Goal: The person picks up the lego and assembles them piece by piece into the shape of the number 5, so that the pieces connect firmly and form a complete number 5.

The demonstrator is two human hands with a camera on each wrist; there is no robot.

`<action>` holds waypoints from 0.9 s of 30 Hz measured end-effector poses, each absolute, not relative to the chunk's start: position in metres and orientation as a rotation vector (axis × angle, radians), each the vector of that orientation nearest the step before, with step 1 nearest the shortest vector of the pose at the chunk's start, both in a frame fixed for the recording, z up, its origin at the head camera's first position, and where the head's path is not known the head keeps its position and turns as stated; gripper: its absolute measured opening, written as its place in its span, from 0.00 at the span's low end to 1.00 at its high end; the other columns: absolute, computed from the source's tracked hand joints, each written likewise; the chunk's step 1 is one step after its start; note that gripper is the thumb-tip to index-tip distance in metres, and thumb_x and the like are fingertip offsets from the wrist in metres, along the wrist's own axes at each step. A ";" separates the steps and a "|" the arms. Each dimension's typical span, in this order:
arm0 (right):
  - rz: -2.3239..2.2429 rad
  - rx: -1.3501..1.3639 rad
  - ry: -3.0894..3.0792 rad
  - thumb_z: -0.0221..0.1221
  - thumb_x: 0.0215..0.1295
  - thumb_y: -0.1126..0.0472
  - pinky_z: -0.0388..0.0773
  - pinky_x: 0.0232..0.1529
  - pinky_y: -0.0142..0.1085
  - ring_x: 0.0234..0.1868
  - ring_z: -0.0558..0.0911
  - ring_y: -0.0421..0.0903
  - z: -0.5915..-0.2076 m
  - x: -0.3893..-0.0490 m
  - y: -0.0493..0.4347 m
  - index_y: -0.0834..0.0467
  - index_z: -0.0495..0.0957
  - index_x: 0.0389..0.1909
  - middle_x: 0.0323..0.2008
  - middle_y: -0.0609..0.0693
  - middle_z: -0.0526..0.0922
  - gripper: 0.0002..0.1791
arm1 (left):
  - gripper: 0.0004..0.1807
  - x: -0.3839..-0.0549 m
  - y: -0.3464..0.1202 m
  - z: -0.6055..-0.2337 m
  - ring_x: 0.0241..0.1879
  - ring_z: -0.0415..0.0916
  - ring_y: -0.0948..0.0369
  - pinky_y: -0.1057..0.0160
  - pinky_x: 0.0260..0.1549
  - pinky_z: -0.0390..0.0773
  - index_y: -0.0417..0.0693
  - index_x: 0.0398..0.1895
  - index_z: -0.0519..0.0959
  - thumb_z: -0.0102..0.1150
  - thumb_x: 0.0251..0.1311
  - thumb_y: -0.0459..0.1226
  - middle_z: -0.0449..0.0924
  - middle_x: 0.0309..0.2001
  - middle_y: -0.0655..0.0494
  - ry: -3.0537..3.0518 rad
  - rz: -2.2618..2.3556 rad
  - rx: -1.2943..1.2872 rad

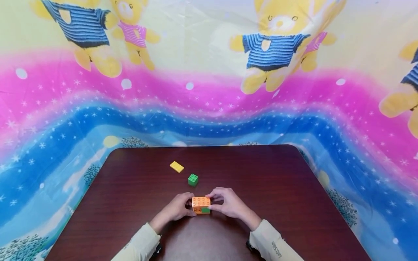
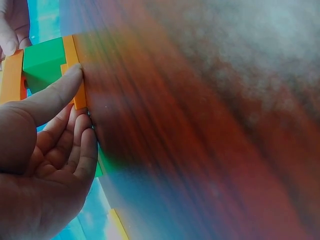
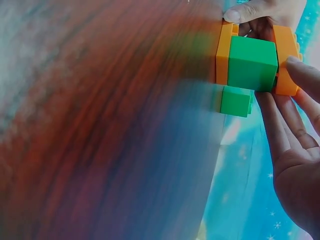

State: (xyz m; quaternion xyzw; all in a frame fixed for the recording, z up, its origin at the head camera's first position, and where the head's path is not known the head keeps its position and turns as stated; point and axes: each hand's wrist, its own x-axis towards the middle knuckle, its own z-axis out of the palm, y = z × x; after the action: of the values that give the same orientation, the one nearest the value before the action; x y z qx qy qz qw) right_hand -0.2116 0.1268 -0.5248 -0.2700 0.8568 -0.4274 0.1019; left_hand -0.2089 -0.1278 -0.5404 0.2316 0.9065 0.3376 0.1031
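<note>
Two flat orange bricks with a green block between them form a small stack on the table in front of me. The lower orange brick lies on the tabletop, and my left hand pinches its left end between thumb and fingers. My right hand grips the right end of the upper orange brick, studs facing up, right over the green block. In the head view the green block fills the right side of the stack; at the left, bare studs of the lower brick show.
A small green brick stands on the dark wooden table just beyond the stack. Farther back and left lies a flat yellow brick. Behind and beside the table hangs a cloth printed with bears.
</note>
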 end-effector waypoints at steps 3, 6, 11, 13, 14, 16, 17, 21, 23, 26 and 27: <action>-1.248 -0.802 2.544 0.73 0.63 0.58 0.85 0.54 0.36 0.50 0.86 0.40 -0.525 -0.211 0.127 0.47 0.85 0.54 0.46 0.40 0.84 0.18 | 0.18 -0.208 -0.127 -0.540 0.34 0.70 0.63 0.65 0.34 0.72 0.50 0.35 0.78 0.82 0.48 0.33 0.74 0.33 0.59 2.669 1.001 0.676; -1.243 -0.803 2.552 0.73 0.63 0.58 0.85 0.54 0.36 0.50 0.86 0.40 -0.526 -0.211 0.127 0.47 0.85 0.54 0.46 0.40 0.84 0.18 | 0.18 -0.208 -0.127 -0.540 0.34 0.70 0.63 0.65 0.34 0.72 0.50 0.34 0.78 0.81 0.48 0.33 0.74 0.33 0.59 2.671 1.000 0.677; -1.251 -0.801 2.558 0.73 0.63 0.58 0.85 0.53 0.35 0.49 0.86 0.39 -0.525 -0.209 0.127 0.48 0.86 0.55 0.46 0.41 0.84 0.19 | 0.18 -0.209 -0.127 -0.541 0.33 0.70 0.64 0.66 0.33 0.72 0.51 0.34 0.77 0.82 0.48 0.33 0.74 0.33 0.60 2.687 0.986 0.699; -1.254 -0.806 2.562 0.73 0.63 0.59 0.84 0.53 0.34 0.49 0.86 0.40 -0.525 -0.209 0.127 0.48 0.86 0.55 0.46 0.41 0.84 0.19 | 0.18 -0.209 -0.127 -0.541 0.33 0.70 0.64 0.66 0.33 0.72 0.51 0.34 0.77 0.82 0.48 0.33 0.74 0.33 0.61 2.686 0.982 0.699; -1.258 -0.810 2.564 0.73 0.63 0.59 0.84 0.53 0.33 0.49 0.87 0.40 -0.525 -0.208 0.126 0.49 0.86 0.55 0.47 0.42 0.84 0.19 | 0.18 -0.209 -0.128 -0.541 0.33 0.70 0.64 0.66 0.33 0.72 0.50 0.34 0.77 0.82 0.48 0.33 0.74 0.33 0.60 2.685 0.981 0.695; -1.259 -0.816 2.570 0.73 0.63 0.60 0.84 0.53 0.33 0.49 0.87 0.40 -0.526 -0.208 0.126 0.49 0.86 0.55 0.47 0.42 0.85 0.19 | 0.18 -0.209 -0.128 -0.541 0.33 0.70 0.63 0.66 0.33 0.72 0.50 0.35 0.78 0.81 0.49 0.34 0.74 0.33 0.60 2.678 0.980 0.684; -1.259 -0.818 2.573 0.73 0.62 0.60 0.85 0.53 0.33 0.49 0.87 0.40 -0.526 -0.208 0.126 0.50 0.86 0.56 0.47 0.43 0.85 0.20 | 0.18 -0.209 -0.128 -0.541 0.34 0.70 0.63 0.65 0.33 0.73 0.50 0.35 0.78 0.81 0.49 0.34 0.74 0.33 0.60 2.675 0.979 0.677; -1.245 -0.807 2.585 0.73 0.62 0.60 0.85 0.53 0.35 0.50 0.87 0.40 -0.525 -0.208 0.126 0.50 0.85 0.57 0.47 0.43 0.85 0.21 | 0.18 -0.210 -0.128 -0.538 0.34 0.71 0.61 0.64 0.34 0.73 0.49 0.36 0.78 0.81 0.49 0.34 0.75 0.33 0.58 2.665 0.980 0.662; -1.236 -0.800 2.588 0.73 0.62 0.60 0.85 0.53 0.35 0.50 0.87 0.40 -0.525 -0.208 0.126 0.49 0.85 0.57 0.48 0.43 0.85 0.21 | 0.18 -0.210 -0.127 -0.537 0.34 0.71 0.61 0.63 0.34 0.74 0.48 0.37 0.78 0.81 0.49 0.34 0.75 0.34 0.58 2.663 0.978 0.657; -1.236 -0.797 2.589 0.73 0.63 0.60 0.85 0.53 0.35 0.50 0.87 0.41 -0.525 -0.208 0.126 0.50 0.85 0.57 0.48 0.43 0.85 0.21 | 0.18 -0.210 -0.127 -0.537 0.34 0.71 0.61 0.63 0.34 0.75 0.48 0.37 0.79 0.81 0.50 0.34 0.75 0.34 0.58 2.663 0.979 0.656; -1.237 -0.796 2.591 0.73 0.63 0.60 0.85 0.53 0.34 0.50 0.87 0.41 -0.525 -0.208 0.126 0.50 0.85 0.57 0.48 0.43 0.85 0.21 | 0.18 -0.210 -0.127 -0.538 0.34 0.71 0.62 0.63 0.35 0.75 0.48 0.38 0.79 0.81 0.50 0.34 0.75 0.34 0.59 2.663 0.980 0.656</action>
State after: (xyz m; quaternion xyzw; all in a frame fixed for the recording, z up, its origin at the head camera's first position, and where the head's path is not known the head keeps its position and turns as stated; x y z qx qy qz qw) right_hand -0.2079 0.1260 -0.5248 -0.2664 0.8668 -0.4137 0.0809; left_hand -0.2095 -0.1271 -0.5376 0.2237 0.9083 0.3345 0.1145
